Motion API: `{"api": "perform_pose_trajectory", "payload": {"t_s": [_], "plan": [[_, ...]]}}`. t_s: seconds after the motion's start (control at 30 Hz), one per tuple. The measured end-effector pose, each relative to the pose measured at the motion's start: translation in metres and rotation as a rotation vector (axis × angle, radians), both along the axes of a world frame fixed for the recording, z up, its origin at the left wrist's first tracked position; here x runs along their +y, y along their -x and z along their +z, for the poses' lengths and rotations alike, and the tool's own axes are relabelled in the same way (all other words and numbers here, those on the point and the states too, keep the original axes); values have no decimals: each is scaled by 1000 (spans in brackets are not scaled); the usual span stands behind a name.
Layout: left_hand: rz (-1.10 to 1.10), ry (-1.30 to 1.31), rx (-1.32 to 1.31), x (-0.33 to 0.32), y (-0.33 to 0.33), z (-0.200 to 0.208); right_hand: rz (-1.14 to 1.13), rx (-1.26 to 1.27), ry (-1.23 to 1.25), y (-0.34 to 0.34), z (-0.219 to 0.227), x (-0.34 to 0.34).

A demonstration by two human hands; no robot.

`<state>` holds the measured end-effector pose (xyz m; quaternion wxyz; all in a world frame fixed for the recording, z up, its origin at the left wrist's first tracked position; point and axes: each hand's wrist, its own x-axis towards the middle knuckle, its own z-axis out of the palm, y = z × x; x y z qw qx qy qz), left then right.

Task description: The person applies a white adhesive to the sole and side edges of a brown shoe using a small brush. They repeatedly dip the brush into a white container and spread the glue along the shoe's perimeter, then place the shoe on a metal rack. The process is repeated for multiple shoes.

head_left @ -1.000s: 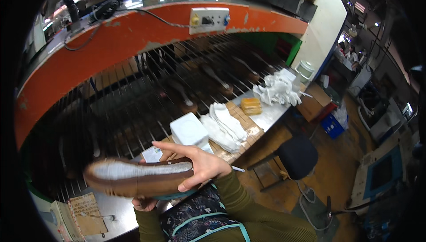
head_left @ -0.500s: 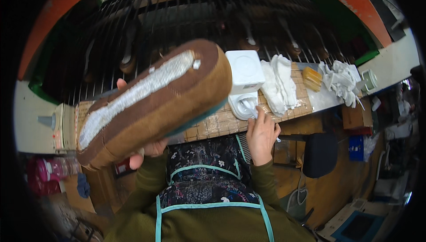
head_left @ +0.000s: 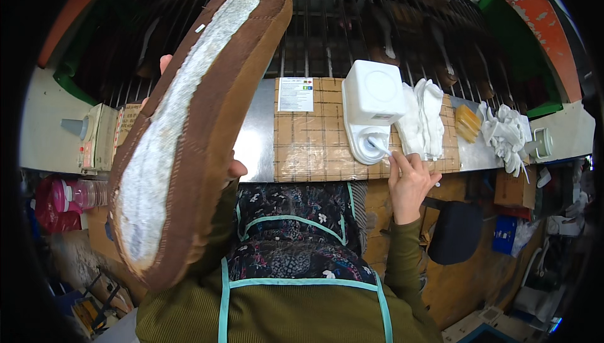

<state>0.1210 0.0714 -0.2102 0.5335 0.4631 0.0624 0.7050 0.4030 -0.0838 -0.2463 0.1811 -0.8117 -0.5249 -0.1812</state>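
My left hand, closed round its edges, holds up a brown suede shoe upper with the bottom turned to me. Down the middle of that underside runs a rough whitish strip; brown margins with a stitch line surround it. Most of the hand is hidden behind the upper; only fingertips and thumb show. To the right, my right hand pinches the pale handle of a small brush. The brush's end dips into the round cup of a white plastic dispenser, which stands on the bench.
White gloves, an amber block and a crumpled white heap lie right of the dispenser. A printed card is on the taped cardboard mat. Behind it, a barred rack carries several shoes. A dark stool stands right.
The shoe upper has swung from a slanted, sideways pose to nearly upright, its bottom facing me more squarely. My right hand stays at the cup with the brush. The whole view has shifted.
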Motion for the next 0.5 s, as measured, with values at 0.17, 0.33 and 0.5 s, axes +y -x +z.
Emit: {"api": "perform_pose_trajectory", "payload": {"t_s": [0.17, 0.33, 0.5], "plan": [[6, -43, 12, 7, -5, 17, -40, 417, 57, -13, 5, -6], [28, -121, 71, 23, -14, 13, 110, 1278, -36, -39, -21, -19], [136, -376, 207, 27, -42, -26, 155, 1659, -197, -28, -27, -23]]}}
